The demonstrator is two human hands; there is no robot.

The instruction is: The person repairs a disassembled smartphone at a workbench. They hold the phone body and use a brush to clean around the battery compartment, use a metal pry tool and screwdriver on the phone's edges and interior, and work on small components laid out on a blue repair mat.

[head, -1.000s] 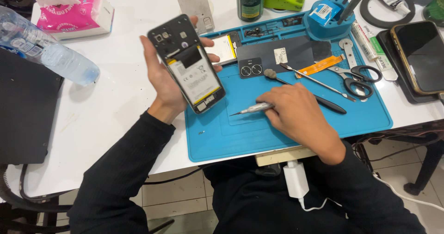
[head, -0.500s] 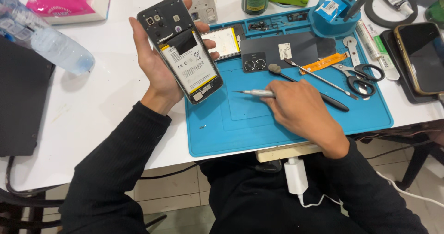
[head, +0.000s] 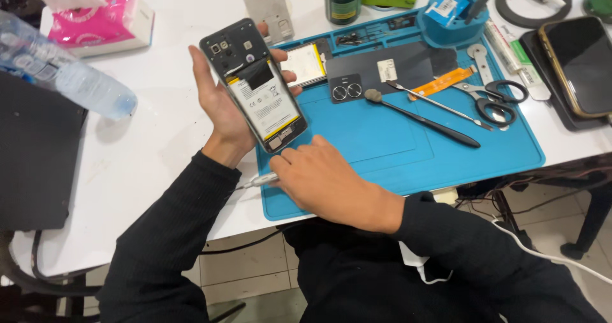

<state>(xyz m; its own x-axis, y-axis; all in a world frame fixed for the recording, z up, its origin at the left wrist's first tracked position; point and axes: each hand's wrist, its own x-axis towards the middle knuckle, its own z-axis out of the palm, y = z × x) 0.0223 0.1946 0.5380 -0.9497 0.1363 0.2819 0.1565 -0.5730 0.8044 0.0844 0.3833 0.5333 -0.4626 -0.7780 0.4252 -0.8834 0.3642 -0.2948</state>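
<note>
So the left hand (head: 224,109) has the opened phone (head: 258,87) cradled in its palm, back cover off, guts facing up. The thumb runs up the phone's left edge and the fingertips (head: 288,75) curl round the right edge, so it's properly gripped from both sides and lifted off the table, hanging over the left edge of the blue work mat (head: 408,144). The phone is tilted, camera end pointing up-left, bottom end down toward the other hand. You can see the battery with its white label and a black patch above it.

The right hand (head: 322,179) sits on the mat just below the phone's bottom end, fingers curled around a thin silver tool (head: 258,181) whose end pokes out to the left past the knuckles. The index finger reaches up and is at, or nearly at, the phone's lower corner; can't tell if it's actually touching.

Other stuff on the mat: a black spudger-type stick (head: 424,116), tweezers (head: 440,105), scissors (head: 494,100), an orange flex strip (head: 443,82) and a dark back panel (head: 389,71). Off the mat on the white table (head: 159,125) there's a plastic water bottle (head: 64,71) to the left, a pink tissue pack (head: 102,26) behind it, and a second phone (head: 577,65) far right.
</note>
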